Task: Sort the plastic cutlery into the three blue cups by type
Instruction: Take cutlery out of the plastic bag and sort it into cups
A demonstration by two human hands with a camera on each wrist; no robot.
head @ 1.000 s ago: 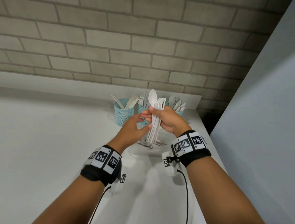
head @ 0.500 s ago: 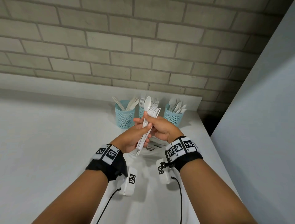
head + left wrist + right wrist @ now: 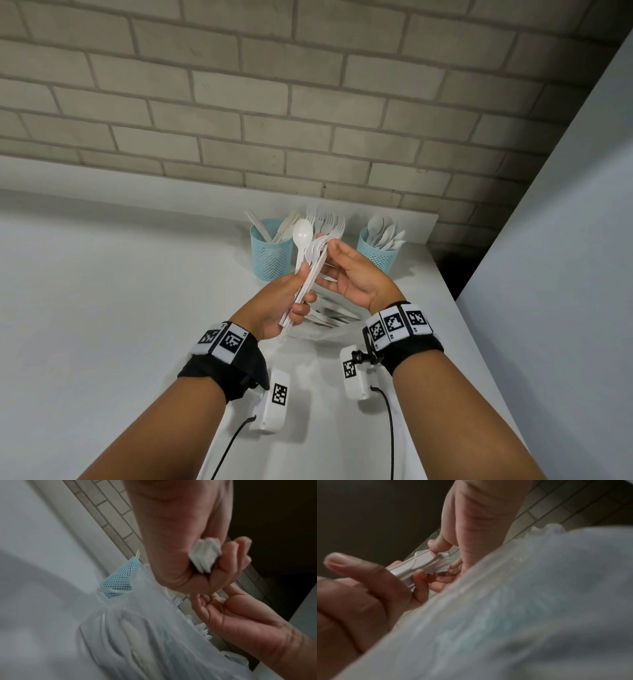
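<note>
My left hand (image 3: 274, 305) grips the handles of a bundle of white plastic cutlery (image 3: 310, 274), from which one spoon (image 3: 302, 233) sticks up. My right hand (image 3: 352, 277) is loose, its fingertips touching the bundle's upper end. The left wrist view shows the handle ends (image 3: 204, 555) in my curled left fingers. Three blue mesh cups stand behind. The left cup (image 3: 270, 257) holds knives and the right cup (image 3: 378, 255) spoons. Forks (image 3: 327, 219) rise from the middle one, whose body is hidden by my hands.
A clear plastic bag (image 3: 329, 318) with more cutlery lies on the white counter (image 3: 120, 308) under my hands. A brick wall runs behind the cups. A grey panel (image 3: 565, 274) bounds the counter on the right, with a dark gap (image 3: 452, 270) beside it.
The bundle has passed from my right hand into my left. My right hand has loosened and slid to the bundle's top, and one spoon now stands apart from the rest.
</note>
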